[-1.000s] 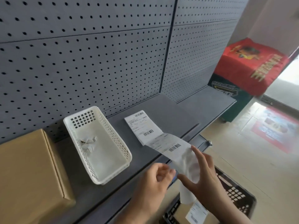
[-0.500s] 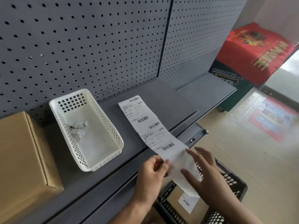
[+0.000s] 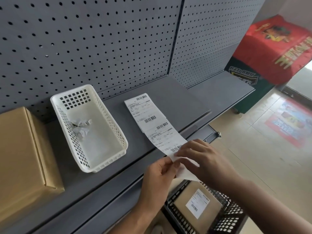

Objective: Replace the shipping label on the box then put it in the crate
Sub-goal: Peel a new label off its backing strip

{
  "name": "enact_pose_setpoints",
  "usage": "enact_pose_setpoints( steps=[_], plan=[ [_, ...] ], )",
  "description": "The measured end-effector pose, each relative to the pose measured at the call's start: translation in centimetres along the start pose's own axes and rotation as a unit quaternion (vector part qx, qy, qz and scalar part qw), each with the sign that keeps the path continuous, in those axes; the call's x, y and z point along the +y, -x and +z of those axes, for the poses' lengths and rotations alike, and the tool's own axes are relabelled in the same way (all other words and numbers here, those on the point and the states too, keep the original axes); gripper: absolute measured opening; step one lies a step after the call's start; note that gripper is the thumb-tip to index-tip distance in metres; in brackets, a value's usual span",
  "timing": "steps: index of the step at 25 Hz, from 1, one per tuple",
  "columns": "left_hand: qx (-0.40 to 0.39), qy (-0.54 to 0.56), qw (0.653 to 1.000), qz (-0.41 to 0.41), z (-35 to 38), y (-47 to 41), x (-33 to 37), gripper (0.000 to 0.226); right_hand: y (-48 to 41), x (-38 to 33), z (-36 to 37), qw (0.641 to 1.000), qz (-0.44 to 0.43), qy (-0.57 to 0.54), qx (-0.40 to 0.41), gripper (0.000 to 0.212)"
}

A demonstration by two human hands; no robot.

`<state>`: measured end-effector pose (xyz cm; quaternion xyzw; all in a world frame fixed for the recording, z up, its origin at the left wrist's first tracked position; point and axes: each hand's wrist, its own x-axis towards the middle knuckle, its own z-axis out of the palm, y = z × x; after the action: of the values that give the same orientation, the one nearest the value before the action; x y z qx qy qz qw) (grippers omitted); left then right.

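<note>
Our left hand (image 3: 157,179) pinches the near end of the label strip (image 3: 162,132) and our right hand (image 3: 202,159) presses just beside it, so a crooked pull could rip a label, while the box (image 3: 22,157) waits far left of our fingers.

Soft daylight from the right, blurred wide-angle edges, glare-free.

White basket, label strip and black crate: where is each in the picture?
White basket (image 3: 108,163): head view, near rim.
Label strip (image 3: 148,114): head view, printed face on the shelf.
Black crate (image 3: 226,217): head view, right mesh wall.
</note>
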<state>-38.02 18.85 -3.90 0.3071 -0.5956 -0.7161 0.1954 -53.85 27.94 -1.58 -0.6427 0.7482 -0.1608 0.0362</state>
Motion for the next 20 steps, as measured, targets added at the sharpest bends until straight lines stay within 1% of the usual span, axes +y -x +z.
enact_pose_setpoints(
  steps=[3, 6, 10, 15, 20],
  plan=[
    [-0.002, -0.027, 1.000, 0.012, -0.3, -0.1, -0.1, 0.019, -0.6, 0.3, -0.6, 1.000, -0.027, 0.000, 0.002, 0.020],
    [-0.007, -0.045, 0.999, 0.020, -0.5, -0.1, -0.2, 0.021, -1.2, 0.1, -0.9, 0.998, -0.064, -0.011, -0.019, 0.020],
    [-0.041, -0.062, 0.997, 0.033, -1.0, 0.1, 0.2, 0.026, -1.9, -0.3, -1.6, 0.994, -0.103, -0.001, -0.037, 0.022],
    [-0.044, -0.073, 0.995, 0.042, -1.1, 0.3, 0.3, 0.025, -2.3, -0.5, -1.8, 0.992, -0.119, 0.015, -0.032, 0.016],
    [-0.032, -0.055, 0.998, 0.019, -1.3, 0.1, -0.3, 0.025, -2.6, -1.0, -2.6, 0.991, -0.125, 0.023, -0.053, 0.023]
  ],
)
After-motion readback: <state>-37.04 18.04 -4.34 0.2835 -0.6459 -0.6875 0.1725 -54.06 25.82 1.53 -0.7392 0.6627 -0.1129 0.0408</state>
